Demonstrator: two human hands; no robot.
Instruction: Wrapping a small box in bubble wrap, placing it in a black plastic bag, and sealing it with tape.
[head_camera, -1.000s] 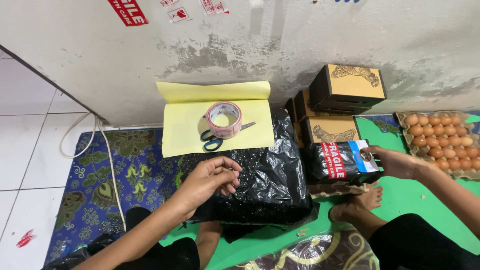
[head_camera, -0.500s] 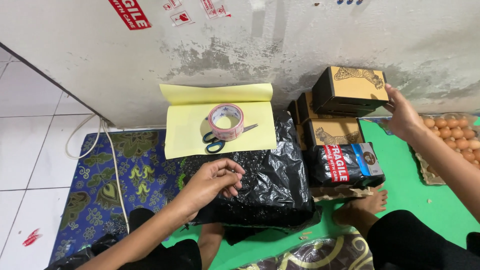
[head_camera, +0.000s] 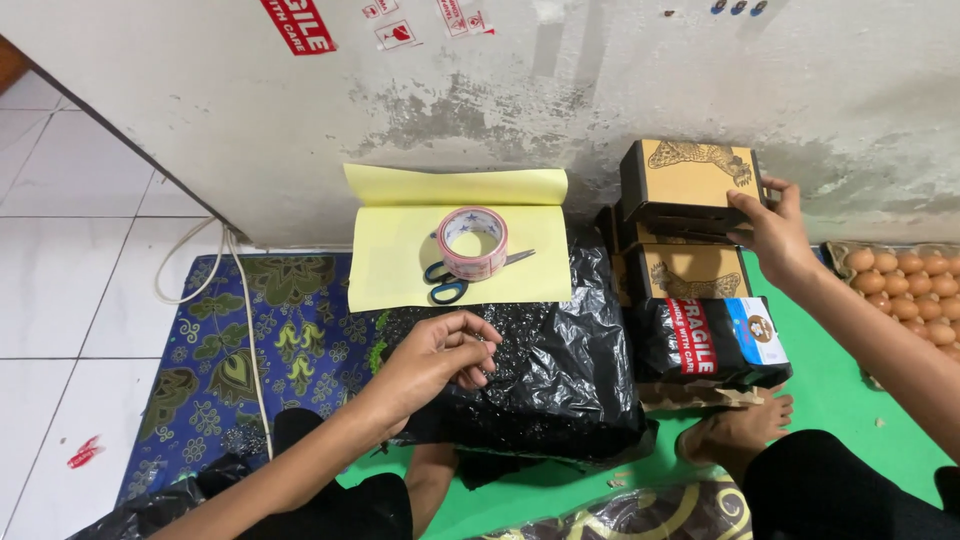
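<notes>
Since a second ago the right hand (head_camera: 770, 228) has left the black wrapped parcel with the red label (head_camera: 715, 340) and risen to the top cardboard box (head_camera: 690, 180); half a second ago it was already at that box, and now the fingers close around its right edge. The box sits atop a stack against the wall, directly left of that hand, with the labelled parcel below the wrist. The left hand (head_camera: 440, 360) has hardly shifted: fingers loosely curled and pinched together, resting on the black plastic-wrapped package (head_camera: 560, 370) beneath it. Beyond its fingertips lie yellow paper (head_camera: 400, 250), tape roll (head_camera: 473, 242) and scissors (head_camera: 450, 285). An egg tray (head_camera: 905, 290) lies right of the right forearm.
</notes>
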